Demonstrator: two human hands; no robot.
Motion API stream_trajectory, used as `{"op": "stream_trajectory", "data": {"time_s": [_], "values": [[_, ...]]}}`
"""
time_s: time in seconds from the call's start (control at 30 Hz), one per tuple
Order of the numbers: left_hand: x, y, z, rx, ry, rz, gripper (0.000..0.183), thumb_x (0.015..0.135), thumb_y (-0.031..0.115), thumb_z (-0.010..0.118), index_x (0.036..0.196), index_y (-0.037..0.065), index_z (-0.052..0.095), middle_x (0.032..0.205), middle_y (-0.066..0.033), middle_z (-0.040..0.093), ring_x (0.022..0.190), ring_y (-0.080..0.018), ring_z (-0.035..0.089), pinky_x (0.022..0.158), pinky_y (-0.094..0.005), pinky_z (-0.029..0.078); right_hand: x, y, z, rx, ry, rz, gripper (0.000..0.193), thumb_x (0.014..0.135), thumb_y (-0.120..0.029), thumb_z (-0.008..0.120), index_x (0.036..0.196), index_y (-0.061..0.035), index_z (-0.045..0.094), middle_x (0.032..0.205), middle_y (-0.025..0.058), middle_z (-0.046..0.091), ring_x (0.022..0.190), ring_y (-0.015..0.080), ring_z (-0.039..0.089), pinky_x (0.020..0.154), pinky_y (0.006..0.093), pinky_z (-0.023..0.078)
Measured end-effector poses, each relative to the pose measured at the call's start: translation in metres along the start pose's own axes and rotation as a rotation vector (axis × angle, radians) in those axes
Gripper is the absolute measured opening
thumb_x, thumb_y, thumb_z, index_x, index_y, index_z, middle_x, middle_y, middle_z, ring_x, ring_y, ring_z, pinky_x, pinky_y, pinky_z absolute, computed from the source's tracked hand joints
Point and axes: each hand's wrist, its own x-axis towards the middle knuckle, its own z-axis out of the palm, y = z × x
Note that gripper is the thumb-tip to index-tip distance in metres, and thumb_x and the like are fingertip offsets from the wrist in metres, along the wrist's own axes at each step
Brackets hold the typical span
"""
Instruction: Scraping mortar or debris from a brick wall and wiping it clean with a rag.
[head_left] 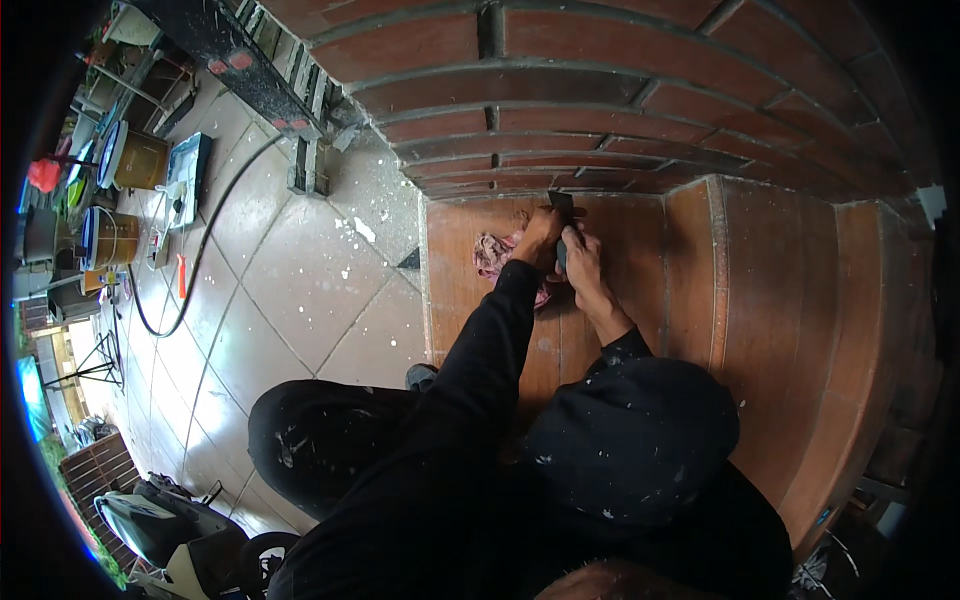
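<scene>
Both hands met on a dark flat-bladed scraper [561,208] held against the base of the red brick wall [620,90], where wall met the reddish tiled step [780,300]. The left hand [541,238] gripped the tool near its blade; the right hand [581,262] clenched the handle just below. A crumpled pink rag [495,252] lay on the step, touching the left wrist. Further left, a black hose [200,250] curved over pale, paint-spattered paving [300,280] towards two paint buckets [110,238].
</scene>
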Motion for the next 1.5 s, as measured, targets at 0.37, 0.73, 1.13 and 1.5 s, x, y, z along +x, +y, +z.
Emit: {"op": "stream_trajectory", "data": {"time_s": [0.37, 0.73, 1.13, 1.5], "values": [[0.007, -0.016, -0.020, 0.244, -0.051, 0.323, 0.037, 0.105, 0.025, 0.050, 0.121, 0.000, 0.072, 0.095, -0.0091, 0.072, 0.080, -0.0236, 0.068, 0.066, -0.0384, 0.054, 0.006, 0.006, 0.004, 0.009, -0.010, 0.032, 0.038, 0.108, -0.041, 0.051, 0.133, -0.0122, 0.049, 0.088, 0.0037, 0.053, 0.061, 0.0114, 0.057, 0.049, 0.0275, 0.050], [-0.015, 0.009, 0.002, -0.054, 0.028, 0.002, 0.038, 0.106, 0.027, 0.048, 0.121, 0.000, 0.070, 0.086, -0.0062, 0.069, 0.075, -0.0192, 0.067, 0.068, -0.0313, 0.056, 0.004, 0.004, 0.005, -0.034, -0.017, -0.161, 0.026, 0.109, -0.032, 0.048, 0.107, -0.0088, 0.059, 0.081, 0.0044, 0.053, 0.061, 0.0116, 0.057, 0.045, 0.0278, 0.045], [0.008, -0.031, -0.016, 0.093, 0.053, 0.144, 0.039, 0.103, 0.026, 0.049, 0.116, -0.003, 0.072, 0.087, -0.0116, 0.074, 0.076, -0.0220, 0.070, 0.070, -0.0364, 0.057, 0.026, 0.063, -0.009, -0.435, 0.088, -0.491, 0.029, 0.108, -0.021, 0.048, 0.118, 0.0035, 0.061, 0.092, 0.0194, 0.066, 0.079, 0.0345, 0.067, 0.069, 0.0429, 0.054], [0.003, -0.045, -0.032, 0.619, 0.012, 0.417, 0.041, 0.104, 0.030, 0.046, 0.122, 0.002, 0.070, 0.098, -0.0094, 0.074, 0.088, -0.0229, 0.070, 0.080, -0.0378, 0.057, 0.019, 0.063, -0.002, -0.343, 0.140, -0.098, 0.049, 0.107, -0.037, 0.051, 0.132, 0.0040, 0.059, 0.117, 0.0322, 0.064, 0.108, 0.0458, 0.065, 0.090, 0.0452, 0.055]]}}
